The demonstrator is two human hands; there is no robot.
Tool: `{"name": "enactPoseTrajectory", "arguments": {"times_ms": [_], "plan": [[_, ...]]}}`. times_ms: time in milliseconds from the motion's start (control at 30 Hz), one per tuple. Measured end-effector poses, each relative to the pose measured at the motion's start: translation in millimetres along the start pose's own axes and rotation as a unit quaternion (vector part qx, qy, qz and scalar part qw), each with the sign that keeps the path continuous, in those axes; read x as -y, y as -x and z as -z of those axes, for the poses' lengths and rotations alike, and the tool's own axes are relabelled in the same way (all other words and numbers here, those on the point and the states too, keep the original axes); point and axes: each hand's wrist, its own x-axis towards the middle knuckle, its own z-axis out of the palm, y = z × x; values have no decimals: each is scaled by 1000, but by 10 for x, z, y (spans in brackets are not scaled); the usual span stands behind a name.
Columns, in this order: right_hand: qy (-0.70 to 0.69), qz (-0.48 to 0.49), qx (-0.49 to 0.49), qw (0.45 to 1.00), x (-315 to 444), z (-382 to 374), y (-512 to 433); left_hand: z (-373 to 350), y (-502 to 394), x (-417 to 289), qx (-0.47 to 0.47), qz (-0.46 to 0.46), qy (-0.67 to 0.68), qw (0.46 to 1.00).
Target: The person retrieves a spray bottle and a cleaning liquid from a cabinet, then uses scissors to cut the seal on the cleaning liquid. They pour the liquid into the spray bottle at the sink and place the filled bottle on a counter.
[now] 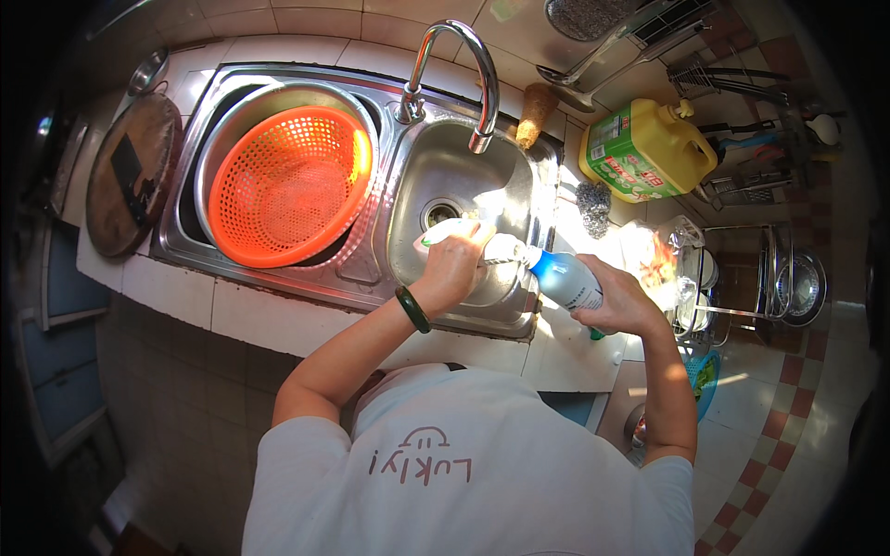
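Observation:
My left hand (455, 260), with a dark green bangle at the wrist, is closed around a pale pink and white object (434, 236) over the small steel sink basin (417, 174); my fingers hide much of it. My right hand (615, 295) grips a blue and white bottle (567, 278), tilted with its top towards my left hand. A whitish, shiny piece (504, 250) lies between the bottle's top and my left hand; I cannot tell which of the two it belongs to. The chrome faucet (487, 83) arches above the basin.
An orange plastic colander (292, 187) rests in a large steel bowl (236, 118) in the left basin. Further left, a cleaver (126, 170) lies on a round wooden chopping board (104, 215). A yellow jug (646, 149), a steel scourer (593, 208) and a dish rack (737, 311) stand right.

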Motion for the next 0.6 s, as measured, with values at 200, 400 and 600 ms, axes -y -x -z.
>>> {"name": "enactPoseTrajectory", "arguments": {"times_ms": [200,400,600], "plan": [[-3,-13,5,1000,8,15,10,12,-6,-12,7,1,8,1000],[7,-9,4,1000,11,18,21,17,-26,-8,9,-4,18,1000],[7,-14,7,1000,7,19,18,15,-25,-3,4,-15,24,1000]]}}
